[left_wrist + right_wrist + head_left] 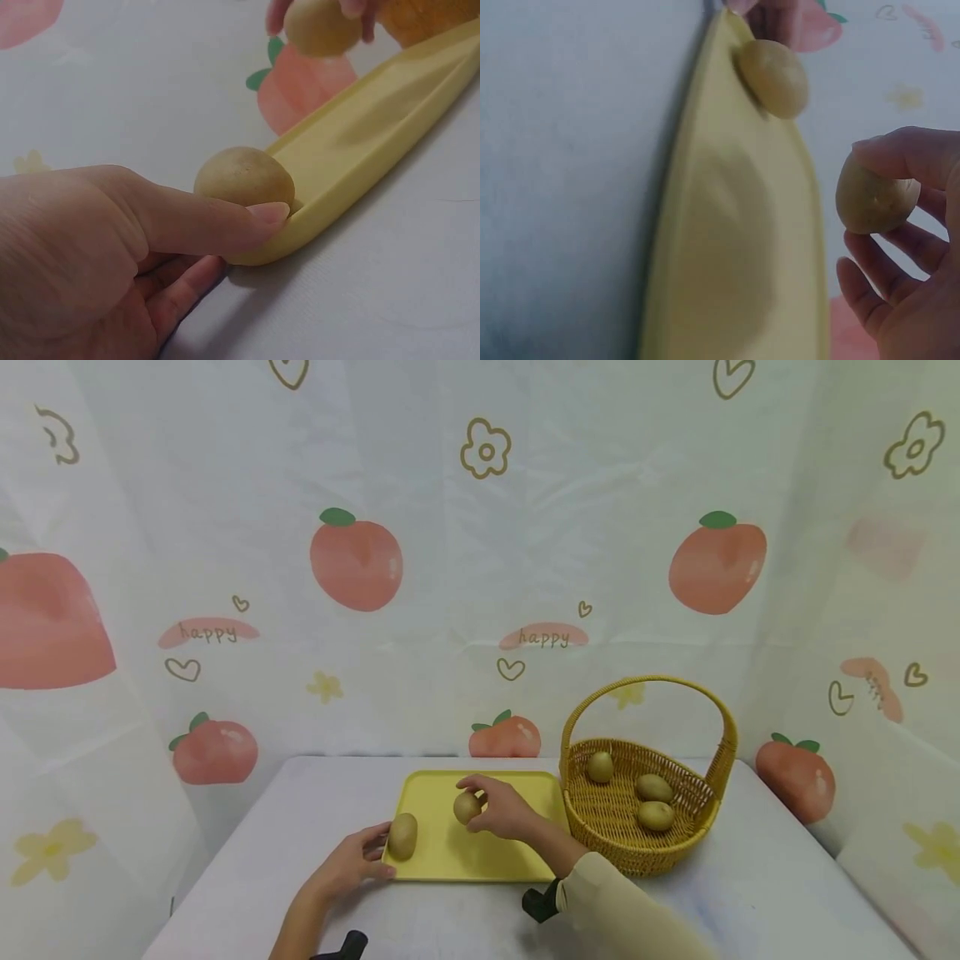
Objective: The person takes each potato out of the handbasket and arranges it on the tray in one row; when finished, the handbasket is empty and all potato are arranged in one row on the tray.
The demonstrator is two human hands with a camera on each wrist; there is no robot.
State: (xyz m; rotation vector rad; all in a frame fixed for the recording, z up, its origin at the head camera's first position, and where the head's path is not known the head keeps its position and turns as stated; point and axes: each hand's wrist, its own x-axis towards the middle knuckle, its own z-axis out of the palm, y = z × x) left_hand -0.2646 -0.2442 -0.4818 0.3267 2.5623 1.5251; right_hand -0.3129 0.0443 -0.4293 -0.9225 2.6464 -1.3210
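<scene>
The right hand (pixel 504 810) pinches one kiwi (pixel 467 807) just above the middle of the yellow tray (pixel 480 860), while the left hand (pixel 352 860) grips the tray's near left corner, thumb by a second kiwi (pixel 402 836), likely to keep it from sliding on the desk (pixel 750 893)

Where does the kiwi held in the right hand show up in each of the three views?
Head: kiwi at centre, above the yellow tray, pinched by the right hand.
Left wrist: kiwi at the top edge, over the tray's far end.
Right wrist: kiwi at right, in the fingertips.
Shared landmark: the yellow tray, with the second kiwi at its corner.
</scene>
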